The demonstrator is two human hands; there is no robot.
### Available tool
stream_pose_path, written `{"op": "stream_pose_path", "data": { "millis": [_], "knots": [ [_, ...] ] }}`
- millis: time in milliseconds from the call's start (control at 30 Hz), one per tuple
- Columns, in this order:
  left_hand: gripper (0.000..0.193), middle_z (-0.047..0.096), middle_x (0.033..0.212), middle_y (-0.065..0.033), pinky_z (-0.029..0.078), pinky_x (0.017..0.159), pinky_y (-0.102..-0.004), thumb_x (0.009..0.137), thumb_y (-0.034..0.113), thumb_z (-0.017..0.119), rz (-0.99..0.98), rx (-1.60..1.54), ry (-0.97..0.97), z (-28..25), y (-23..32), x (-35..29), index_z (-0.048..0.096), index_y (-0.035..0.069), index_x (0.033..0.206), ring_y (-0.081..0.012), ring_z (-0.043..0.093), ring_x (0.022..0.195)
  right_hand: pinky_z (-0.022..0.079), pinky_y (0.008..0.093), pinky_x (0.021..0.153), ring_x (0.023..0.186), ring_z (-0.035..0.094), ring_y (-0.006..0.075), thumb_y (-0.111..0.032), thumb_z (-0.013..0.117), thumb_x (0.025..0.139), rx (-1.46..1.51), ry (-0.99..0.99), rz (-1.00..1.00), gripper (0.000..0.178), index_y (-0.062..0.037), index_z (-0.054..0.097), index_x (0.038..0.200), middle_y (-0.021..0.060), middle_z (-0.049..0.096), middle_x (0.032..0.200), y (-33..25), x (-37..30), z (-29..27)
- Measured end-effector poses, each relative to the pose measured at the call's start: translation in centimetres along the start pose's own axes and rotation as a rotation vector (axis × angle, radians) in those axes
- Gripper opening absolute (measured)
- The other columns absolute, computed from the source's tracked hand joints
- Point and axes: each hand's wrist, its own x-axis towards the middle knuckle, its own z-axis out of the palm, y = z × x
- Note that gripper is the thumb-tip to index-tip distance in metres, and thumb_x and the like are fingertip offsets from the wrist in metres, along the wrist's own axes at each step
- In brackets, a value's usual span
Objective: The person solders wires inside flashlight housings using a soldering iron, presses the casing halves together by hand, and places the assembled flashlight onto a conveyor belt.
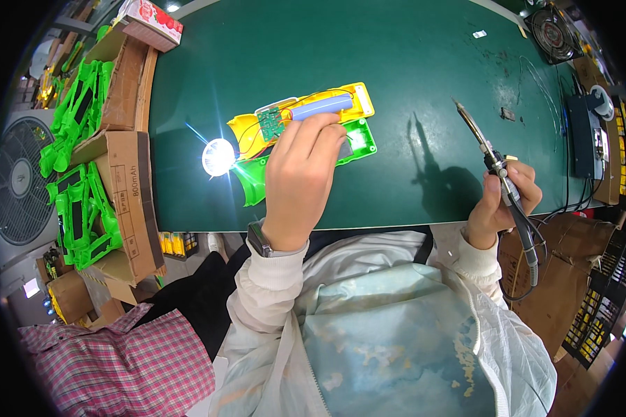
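Yellow shell (364, 94) lies on the desk (396, 48), left of centre, open side up, which seems to leave its insides reachable. Blue battery (323, 105) lengthwise in it, green board (270, 124) next to that, thin wires between. Lamp (219, 157) lit, sits just beyond the shells' left end, probably because its wires let it hang clear. Green shell (252, 191) is on the near side, partly under the left hand (300, 170). That hand's fingers are curled down at the battery's near edge, likely steadying things; fingertips hidden, can't tell if they pinch anything. Right hand (492, 207) pinches the soldering iron (483, 144) pen-like, tip up and away from the body, well apart from the shells, presumably to keep heat off wires and fingers. Its cable loops below the hand, apparently for slack. Cartons (131, 201) at left hold more green parts (83, 215), looks like stock within reach.
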Motion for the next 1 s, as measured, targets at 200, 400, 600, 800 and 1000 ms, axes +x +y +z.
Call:
{"op": "stream_pose_path", "data": {
  "millis": [200, 400, 600, 800, 1000],
  "knots": [
    [0.011, 0.061, 0.088, -0.0078, 0.046, 0.069, -0.0338, 0.072, -0.001, 0.064, -0.029, -0.015, -0.015, -0.4, -0.2, -0.2, 0.059, 0.001, 0.082, -0.0249, 0.057, 0.078, 0.038, 0.0304, 0.067, 0.069, 0.047, 0.0184, -0.006, 0.066, 0.076, 0.002, -0.016, -0.008, 0.033, -0.0038, 0.043, 0.100, 0.0131, 0.053, 0.080, 0.1, 0.0, 0.0],
    [0.012, 0.062, 0.087, -0.0079, 0.046, 0.066, -0.0339, 0.072, -0.001, 0.065, -0.124, -0.037, -0.060, -1.6, -0.3, -1.1, 0.059, 0.001, 0.083, -0.0242, 0.056, 0.076, 0.037, 0.0305, 0.066, 0.069, 0.046, 0.0187, -0.005, 0.065, 0.076, 0.000, -0.027, 0.001, 0.033, -0.0039, 0.042, 0.099, 0.0129, 0.053, 0.081, -0.2, 0.1, 0.0],
    [0.014, 0.061, 0.086, -0.0070, 0.044, 0.062, -0.0324, 0.071, -0.002, 0.065, -0.059, -0.099, -0.094, -2.4, 0.3, -2.4, 0.060, 0.002, 0.083, -0.0239, 0.055, 0.073, 0.036, 0.0302, 0.066, 0.069, 0.046, 0.0182, -0.006, 0.066, 0.076, 0.003, -0.030, -0.008, 0.033, -0.0042, 0.043, 0.100, 0.0128, 0.053, 0.081, -0.1, 0.2, 0.0],
    [0.016, 0.059, 0.086, -0.0072, 0.043, 0.062, -0.0340, 0.071, -0.002, 0.066, 0.014, -0.133, -0.067, -1.0, 1.7, -2.1, 0.059, 0.002, 0.085, -0.0253, 0.054, 0.073, 0.036, 0.0301, 0.066, 0.069, 0.046, 0.0180, -0.006, 0.066, 0.076, 0.013, -0.036, -0.006, 0.033, -0.0044, 0.043, 0.100, 0.0129, 0.053, 0.081, -0.2, 0.0, 0.0],
    [0.017, 0.059, 0.088, -0.0075, 0.043, 0.062, -0.0342, 0.069, -0.001, 0.067, 0.015, -0.111, -0.078, -1.1, 2.1, -2.1, 0.060, 0.003, 0.084, -0.0243, 0.054, 0.073, 0.035, 0.0302, 0.067, 0.069, 0.046, 0.0181, -0.006, 0.066, 0.076, 0.010, -0.042, -0.014, 0.034, -0.0043, 0.043, 0.100, 0.0128, 0.053, 0.081, 0.0, 0.0, 0.0]
  ]
}}
